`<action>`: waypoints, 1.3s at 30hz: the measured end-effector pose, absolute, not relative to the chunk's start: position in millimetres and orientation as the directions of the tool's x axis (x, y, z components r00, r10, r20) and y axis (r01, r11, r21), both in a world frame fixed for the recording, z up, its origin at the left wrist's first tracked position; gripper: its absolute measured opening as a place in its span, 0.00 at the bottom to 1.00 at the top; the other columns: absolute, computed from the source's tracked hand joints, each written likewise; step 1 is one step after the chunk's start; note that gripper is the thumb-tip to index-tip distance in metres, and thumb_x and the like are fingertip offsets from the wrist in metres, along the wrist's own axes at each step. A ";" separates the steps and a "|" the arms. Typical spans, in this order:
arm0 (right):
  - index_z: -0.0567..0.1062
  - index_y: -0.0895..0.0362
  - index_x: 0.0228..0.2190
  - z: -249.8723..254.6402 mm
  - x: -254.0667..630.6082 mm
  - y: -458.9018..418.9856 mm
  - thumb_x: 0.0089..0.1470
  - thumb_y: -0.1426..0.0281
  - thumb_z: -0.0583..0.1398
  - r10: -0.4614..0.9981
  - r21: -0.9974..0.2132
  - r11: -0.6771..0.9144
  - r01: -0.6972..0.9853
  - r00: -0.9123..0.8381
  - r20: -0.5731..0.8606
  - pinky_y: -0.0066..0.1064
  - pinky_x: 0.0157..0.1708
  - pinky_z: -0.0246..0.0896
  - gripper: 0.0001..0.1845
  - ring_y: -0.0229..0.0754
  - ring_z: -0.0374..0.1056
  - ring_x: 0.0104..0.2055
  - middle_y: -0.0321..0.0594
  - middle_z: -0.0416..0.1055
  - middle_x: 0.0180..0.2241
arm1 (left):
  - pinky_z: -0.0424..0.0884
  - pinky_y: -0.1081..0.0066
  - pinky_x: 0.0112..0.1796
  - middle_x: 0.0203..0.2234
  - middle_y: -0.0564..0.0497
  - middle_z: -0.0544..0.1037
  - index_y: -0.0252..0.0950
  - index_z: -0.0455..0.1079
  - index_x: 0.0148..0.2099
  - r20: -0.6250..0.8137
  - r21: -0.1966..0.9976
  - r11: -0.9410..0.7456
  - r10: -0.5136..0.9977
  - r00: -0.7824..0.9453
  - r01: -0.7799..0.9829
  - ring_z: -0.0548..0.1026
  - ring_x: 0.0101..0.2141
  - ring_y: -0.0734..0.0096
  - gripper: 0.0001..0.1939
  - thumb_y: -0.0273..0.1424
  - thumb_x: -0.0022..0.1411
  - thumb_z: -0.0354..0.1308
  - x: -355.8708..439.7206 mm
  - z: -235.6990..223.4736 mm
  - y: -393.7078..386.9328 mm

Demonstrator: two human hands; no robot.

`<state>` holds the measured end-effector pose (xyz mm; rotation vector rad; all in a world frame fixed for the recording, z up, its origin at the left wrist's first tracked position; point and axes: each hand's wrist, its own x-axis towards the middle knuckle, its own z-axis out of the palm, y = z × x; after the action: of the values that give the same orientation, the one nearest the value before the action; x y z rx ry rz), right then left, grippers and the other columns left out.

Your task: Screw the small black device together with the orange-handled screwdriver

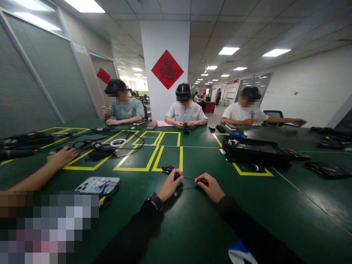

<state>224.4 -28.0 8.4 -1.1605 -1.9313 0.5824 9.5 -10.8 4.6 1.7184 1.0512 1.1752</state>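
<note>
My left hand (168, 187) is closed on a small black part (176, 176), whose exact kind I cannot make out. With my right hand (213, 189) I grip a screwdriver (202, 181) by its orange and black handle. Its thin shaft points left and reaches the black part; the tip's exact contact is too small to tell. Just beyond my left hand lies another black piece (167, 168) on the green table (192, 220), near yellow tape lines.
On the left, another person's arm (62, 157) reaches toward black cables (99, 147) and a white tape roll (118, 142). A phone-like tray (99, 184) with small bits lies nearer. A black open case (255, 148) stands at right. Several people sit across the table.
</note>
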 end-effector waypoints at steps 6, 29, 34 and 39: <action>0.70 0.57 0.32 9.0 224.6 -27.7 0.49 0.69 0.56 0.889 -0.715 0.457 0.528 -0.250 0.383 0.31 0.39 0.59 0.07 0.39 0.64 0.36 0.38 0.67 0.33 | 0.61 0.75 0.31 0.27 0.55 0.65 0.36 0.61 0.36 0.312 0.916 -0.354 0.924 0.219 0.190 0.63 0.28 0.76 0.06 0.33 0.56 0.49 9.7 5.1 -10.4; 0.70 0.57 0.33 8.7 224.4 -28.1 0.49 0.70 0.56 0.890 -0.754 0.453 0.477 -0.291 0.351 0.31 0.39 0.61 0.07 0.38 0.65 0.37 0.38 0.68 0.34 | 0.62 0.72 0.36 0.29 0.54 0.68 0.35 0.60 0.35 0.375 0.846 -0.438 0.894 0.245 0.305 0.66 0.31 0.74 0.06 0.26 0.51 0.52 11.4 10.9 -14.6; 0.70 0.58 0.33 11.0 224.3 -29.5 0.48 0.69 0.58 0.884 -0.732 0.467 0.495 -0.275 0.378 0.32 0.40 0.61 0.08 0.39 0.65 0.37 0.38 0.68 0.33 | 0.63 0.72 0.35 0.28 0.55 0.67 0.36 0.60 0.35 0.347 0.866 -0.412 0.903 0.252 0.285 0.66 0.29 0.75 0.06 0.31 0.54 0.52 11.5 11.6 -15.5; 0.71 0.57 0.34 13.9 225.4 -31.7 0.46 0.69 0.59 0.863 -0.692 0.505 0.516 -0.303 0.403 0.32 0.39 0.61 0.09 0.39 0.65 0.37 0.38 0.67 0.33 | 0.63 0.72 0.36 0.28 0.54 0.68 0.35 0.61 0.35 0.346 0.869 -0.409 0.905 0.248 0.280 0.66 0.31 0.73 0.07 0.32 0.54 0.53 11.4 13.3 -16.5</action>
<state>225.4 -31.7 13.9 -1.1308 -1.9730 0.5692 11.4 -16.5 13.3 1.8387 1.0824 1.1642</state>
